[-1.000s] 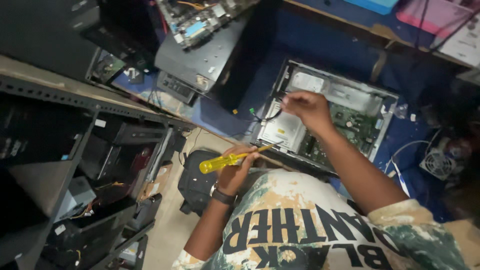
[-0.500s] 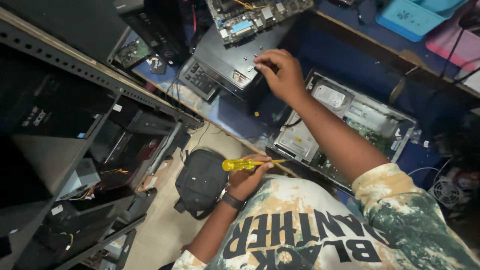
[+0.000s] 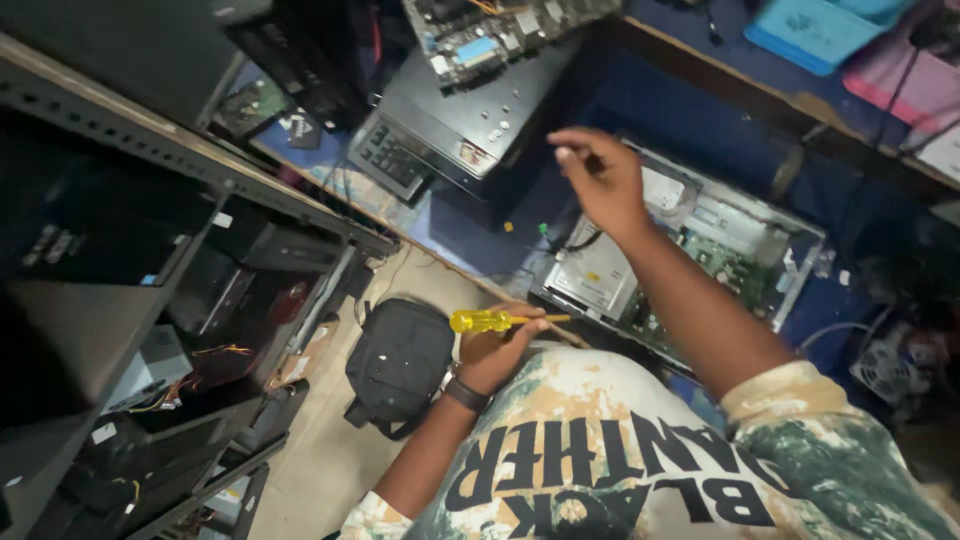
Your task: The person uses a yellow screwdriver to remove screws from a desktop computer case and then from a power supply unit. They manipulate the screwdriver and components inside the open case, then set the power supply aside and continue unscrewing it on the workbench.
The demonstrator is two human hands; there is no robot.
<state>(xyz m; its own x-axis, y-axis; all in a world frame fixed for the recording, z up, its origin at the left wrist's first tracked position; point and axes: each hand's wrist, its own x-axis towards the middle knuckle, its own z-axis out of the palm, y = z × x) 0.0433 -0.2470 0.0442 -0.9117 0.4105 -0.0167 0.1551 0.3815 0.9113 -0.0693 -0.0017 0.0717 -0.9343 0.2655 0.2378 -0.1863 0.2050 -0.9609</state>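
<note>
Yellow-handled screwdriver (image 3: 495,321) gripped sideways in left hand (image 3: 500,350) close to the chest, just above a black bag (image 3: 398,362) on the floor, right hand (image 3: 600,178) raised with fingers curled, holding nothing visible, hovering over open computer case (image 3: 690,250) on blue desk (image 3: 680,120).

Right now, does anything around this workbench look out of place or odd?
Yes: a bare circuit board lies loose on top of a closed black case, and a black bag sits on the floor beside the bench.
</note>
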